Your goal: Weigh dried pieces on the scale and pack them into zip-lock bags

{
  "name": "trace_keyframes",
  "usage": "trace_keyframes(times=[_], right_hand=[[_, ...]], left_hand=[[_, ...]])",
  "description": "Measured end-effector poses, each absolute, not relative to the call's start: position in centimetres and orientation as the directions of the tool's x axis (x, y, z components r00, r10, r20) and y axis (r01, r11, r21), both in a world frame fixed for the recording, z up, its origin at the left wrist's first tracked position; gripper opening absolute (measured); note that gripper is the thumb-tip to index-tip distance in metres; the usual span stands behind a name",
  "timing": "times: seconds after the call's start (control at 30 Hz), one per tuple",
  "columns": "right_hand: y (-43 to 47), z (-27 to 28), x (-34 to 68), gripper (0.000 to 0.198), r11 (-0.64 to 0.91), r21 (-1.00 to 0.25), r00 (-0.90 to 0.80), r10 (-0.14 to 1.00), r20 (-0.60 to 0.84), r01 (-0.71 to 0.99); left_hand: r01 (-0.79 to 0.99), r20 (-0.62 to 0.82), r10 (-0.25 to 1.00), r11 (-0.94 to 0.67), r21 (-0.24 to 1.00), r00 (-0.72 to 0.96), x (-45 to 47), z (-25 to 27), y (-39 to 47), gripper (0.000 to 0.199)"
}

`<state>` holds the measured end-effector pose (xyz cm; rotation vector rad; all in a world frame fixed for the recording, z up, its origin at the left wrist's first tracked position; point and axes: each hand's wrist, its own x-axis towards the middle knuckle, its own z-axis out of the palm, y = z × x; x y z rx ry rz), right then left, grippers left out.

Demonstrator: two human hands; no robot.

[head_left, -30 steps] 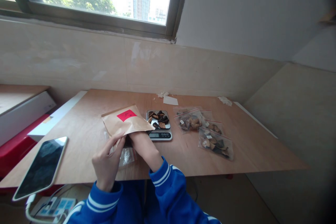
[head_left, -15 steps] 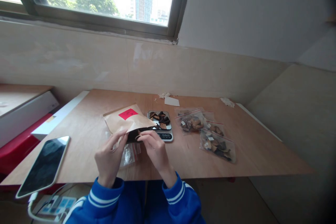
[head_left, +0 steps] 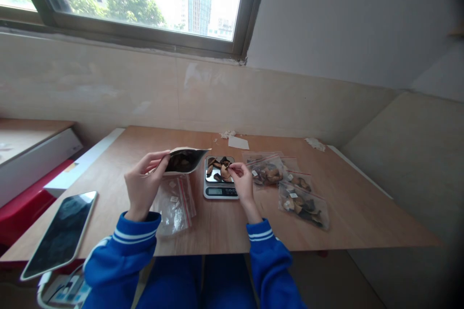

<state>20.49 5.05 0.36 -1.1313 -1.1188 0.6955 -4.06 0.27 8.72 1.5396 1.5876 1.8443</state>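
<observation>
Right hand (head_left: 242, 181) has swung to the scale (head_left: 219, 192), pinching a dried slice (head_left: 225, 173); left hand (head_left: 143, 186) clamps the paper bag (head_left: 186, 160), mouth nearward, its long axis crosswise.

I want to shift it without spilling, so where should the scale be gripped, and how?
Best, I think, by both side edges at the near end of the scale, from the person's side: that end juts out past the plate, on which dried pieces lie loose.

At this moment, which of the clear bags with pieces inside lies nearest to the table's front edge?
The rightmost filled bag; the other filled bags all lie farther back, toward the wall.
</observation>
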Motion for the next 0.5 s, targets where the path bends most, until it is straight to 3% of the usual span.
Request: trace_keyframes(times=[0.23,0.5], right_hand=[[8.2,0.2,19.8,0.013,0.337,-0.861,0.160,0.893,0.420,0.381],[6.3,-2.9,23.8,0.020,0.302,-0.891,0.438,0.787,0.434,0.339]], left_hand=[[0.285,0.504,0.756,-0.418,0.862,-0.418,-4.6,10.7,1.9,0.025],[0.340,0.559,0.686,-0.444,0.829,-0.466,-5.1,10.6,4.2,0.027]])
